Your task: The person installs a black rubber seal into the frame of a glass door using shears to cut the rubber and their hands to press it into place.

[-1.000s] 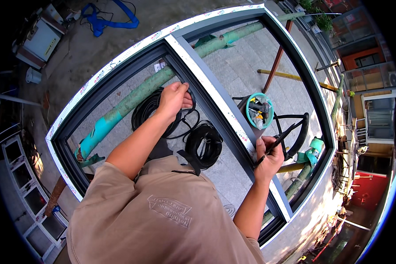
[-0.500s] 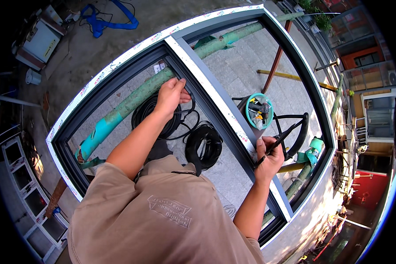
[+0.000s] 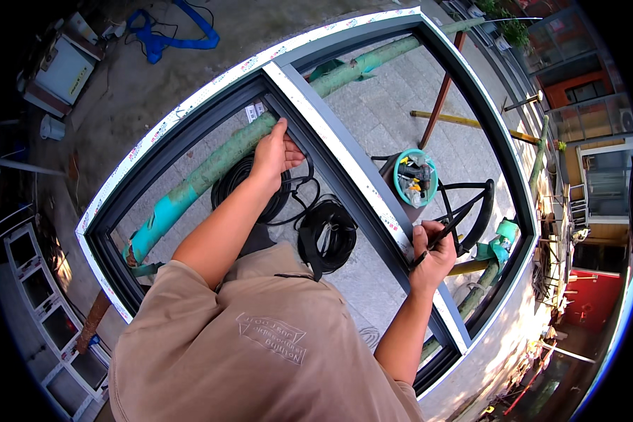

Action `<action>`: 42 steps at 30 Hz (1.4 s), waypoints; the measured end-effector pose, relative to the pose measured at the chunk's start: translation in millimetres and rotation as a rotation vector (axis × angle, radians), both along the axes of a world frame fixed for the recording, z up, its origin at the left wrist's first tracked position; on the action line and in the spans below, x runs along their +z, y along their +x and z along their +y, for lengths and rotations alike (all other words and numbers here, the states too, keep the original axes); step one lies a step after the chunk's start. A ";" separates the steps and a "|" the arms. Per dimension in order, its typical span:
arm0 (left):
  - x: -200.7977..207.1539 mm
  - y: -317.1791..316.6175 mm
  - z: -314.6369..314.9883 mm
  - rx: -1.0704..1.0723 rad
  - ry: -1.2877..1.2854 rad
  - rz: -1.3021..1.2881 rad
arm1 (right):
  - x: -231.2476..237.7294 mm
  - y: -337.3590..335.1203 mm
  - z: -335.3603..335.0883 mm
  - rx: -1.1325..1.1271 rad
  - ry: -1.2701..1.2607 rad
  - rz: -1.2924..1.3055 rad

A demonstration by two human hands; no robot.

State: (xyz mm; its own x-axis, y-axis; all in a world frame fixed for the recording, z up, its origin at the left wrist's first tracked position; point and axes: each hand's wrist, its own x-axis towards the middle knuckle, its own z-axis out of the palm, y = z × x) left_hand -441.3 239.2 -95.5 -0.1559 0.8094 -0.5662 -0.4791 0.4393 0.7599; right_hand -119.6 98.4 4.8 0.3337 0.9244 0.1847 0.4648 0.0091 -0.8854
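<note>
The biggest thing in front of me is a window frame (image 3: 179, 112), dark on the inside and white along its outer face, lying flat with a middle bar (image 3: 330, 146) splitting it into two openings. A person in a tan shirt (image 3: 218, 366) leans over it, both bare arms stretched across. A green pole (image 3: 211, 172), partly wrapped in turquoise, runs beneath the frame and shows through both openings. Lower down, through the left opening, I can see two black coils: one (image 3: 221, 190) partly hidden by the left forearm, the other (image 3: 311, 235) near the middle bar. Through the right opening shows a small turquoise bucket (image 3: 395, 177) with a jumble of bits and tools inside. The right hand (image 3: 432, 260) is over the lower part of the middle bar, fingers closed round a slim black stick (image 3: 451, 225) that points up and to the right; I can't make out what it is. The left hand (image 3: 269, 158) is at the bar's inner edge near the top, fingers half curled beside a thin black strip (image 3: 310, 167), which loops down toward the coils; whether they pinch it, I can't tell from here
</note>
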 end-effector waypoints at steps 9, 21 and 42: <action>-11.5 6.1 15.9 0.045 0.012 0.195 | -0.8 -0.3 0.6 -0.018 0.004 0.005; 4.6 4.9 24.0 0.008 -0.131 -0.031 | -2.8 1.0 2.2 -0.062 -0.004 -0.007; -22.1 -12.0 -0.1 -0.128 0.107 -0.146 | -3.2 -4.2 3.5 -0.167 -0.008 -0.039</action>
State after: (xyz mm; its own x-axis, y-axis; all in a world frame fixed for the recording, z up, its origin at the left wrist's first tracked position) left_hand -453.3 239.1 -117.6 0.0297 0.8740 -0.4850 -0.5330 0.4244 0.7320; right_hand -123.8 101.9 1.6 0.4756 0.8582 0.1931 0.4930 -0.0783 -0.8665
